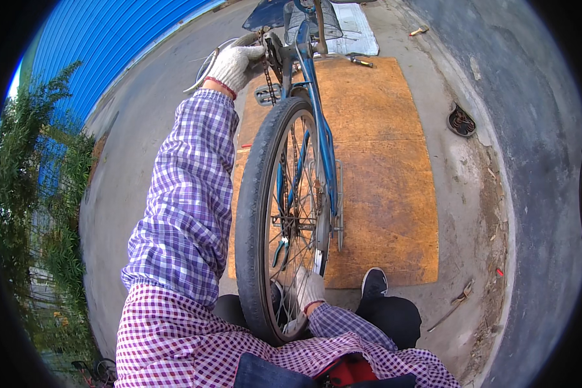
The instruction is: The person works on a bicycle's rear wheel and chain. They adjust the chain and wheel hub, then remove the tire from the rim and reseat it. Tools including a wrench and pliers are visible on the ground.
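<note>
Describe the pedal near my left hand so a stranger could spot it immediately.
Start with the big bicycle wheel in the middle of the view. Follow it up to the white-gloved left hand; the pedal sits below and to the right of that. Its flat, boxy shape sets it apart from the thin chain hanging by it.

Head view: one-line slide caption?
Gloved left hand by the hanging chain of a blue bicycle, gloved right hand low beside its near wheel, brown board partly beneath.
</note>
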